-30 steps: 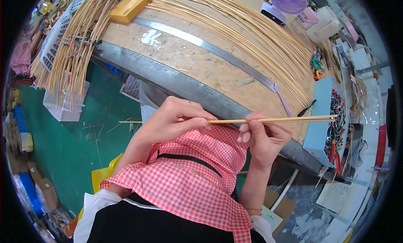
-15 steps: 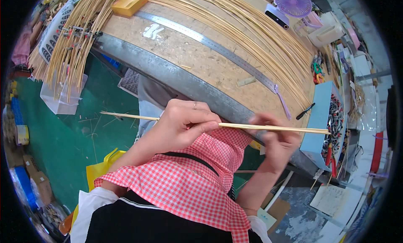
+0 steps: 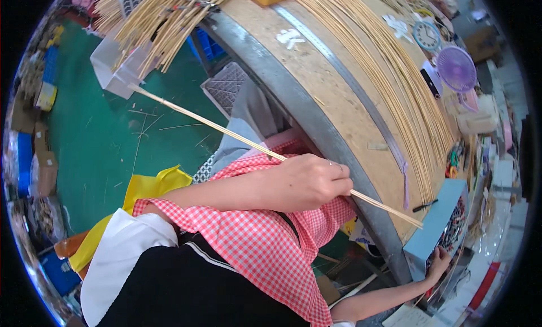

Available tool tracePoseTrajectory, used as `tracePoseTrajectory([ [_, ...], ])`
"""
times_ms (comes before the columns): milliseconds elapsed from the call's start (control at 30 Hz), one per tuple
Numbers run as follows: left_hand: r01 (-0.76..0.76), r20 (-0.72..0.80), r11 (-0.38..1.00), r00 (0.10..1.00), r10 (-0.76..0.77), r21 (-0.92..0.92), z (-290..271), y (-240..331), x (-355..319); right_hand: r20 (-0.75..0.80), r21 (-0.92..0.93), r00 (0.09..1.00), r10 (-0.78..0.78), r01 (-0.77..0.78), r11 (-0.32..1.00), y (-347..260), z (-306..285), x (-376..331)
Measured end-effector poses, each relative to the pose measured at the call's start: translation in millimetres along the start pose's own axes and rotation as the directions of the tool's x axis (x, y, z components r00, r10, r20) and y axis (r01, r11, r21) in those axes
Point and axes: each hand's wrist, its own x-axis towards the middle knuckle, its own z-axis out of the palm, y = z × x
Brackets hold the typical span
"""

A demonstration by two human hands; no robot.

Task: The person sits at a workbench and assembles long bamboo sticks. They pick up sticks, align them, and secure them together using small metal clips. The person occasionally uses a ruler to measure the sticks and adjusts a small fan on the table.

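My left hand [image 3: 319,183], knuckles up and a ring on one finger, is closed around a thin bundle of long pale sticks [image 3: 226,132]. The bundle slants across my lap, one end over the green floor, the other reaching the worktable beside a light blue box [image 3: 430,225]. My right hand [image 3: 438,263] is dipped into that box, among many small dark pieces [image 3: 455,225] with bits of red. Its fingertips are hidden there, so I cannot tell whether it grips anything.
A metal-edged worktable [image 3: 293,73] carries a long steel ruler [image 3: 344,73], rows of long sticks [image 3: 389,90], a black pen [image 3: 425,205] and a purple fan [image 3: 456,69]. Clipped stick bundles [image 3: 175,27] overhang its far left corner above a white bin [image 3: 116,64].
My right hand has left the sticks and moved right into the blue box. The left hand keeps the bundle, now turned knuckles up and shifted right. The view has swung too.
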Motion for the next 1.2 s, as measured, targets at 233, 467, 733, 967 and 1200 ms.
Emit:
tracePoseTrajectory([
  [233,0.013,0.048,1.0,0.999,-0.012,-0.015,-3,0,0,-0.118,-0.102,0.993,-0.011,-0.001,0.995,4,41,9],
  [467,0.009,-0.002,0.998,1.0,-0.009,-0.063,-6,1,8,-0.198,-0.262,0.977,-0.073,0.02,0.965,-33,40,5],
  [733,0.03,-0.049,0.998,0.998,-0.033,-0.057,-9,-1,8,-0.567,-0.113,0.823,-0.031,-0.041,0.993,-41,29,0],
  [967,0.125,-0.099,0.982,0.985,-0.14,-0.144,-20,-8,10,-0.621,0.55,0.764,0.178,0.263,0.792,-87,20,-36],
  [1200,0.223,-0.179,0.964,0.952,-0.248,-0.147,-38,-5,15,-0.305,0.947,0.952,0.006,0.303,0.109,-264,54,-87],
])
